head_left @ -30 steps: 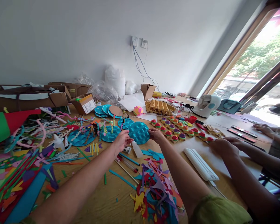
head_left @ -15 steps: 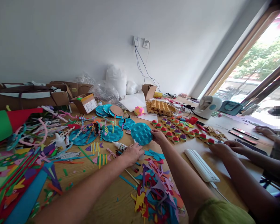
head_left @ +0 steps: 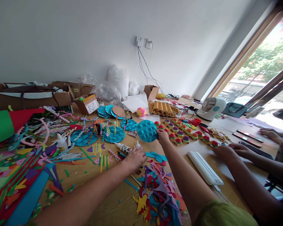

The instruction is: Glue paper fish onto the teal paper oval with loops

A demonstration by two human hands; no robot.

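My right hand (head_left: 163,135) pinches the edge of a round blue disc (head_left: 147,131) with a woven surface, holding it tilted up above the table. My left hand (head_left: 136,157) is low over the table, its fingers curled around a small white glue bottle (head_left: 138,144); only the tip shows beyond the hand. Beside it lies a white glue bottle with a printed label (head_left: 123,147). Several pens and a thin stick lie partly under the left hand. More blue woven discs (head_left: 114,135) with twisted, coloured strips standing on them rest behind.
Colourful paper scraps (head_left: 160,194) lie between my arms. To the right are rows of painted egg-carton pieces (head_left: 179,138), a white power strip (head_left: 205,168), a fan (head_left: 209,108) and another person's hands (head_left: 228,152). Cardboard boxes (head_left: 87,103) stand along the wall.
My right hand has lifted the blue disc slightly up and to the right, turning it more. My left hand has stayed in nearly the same place.
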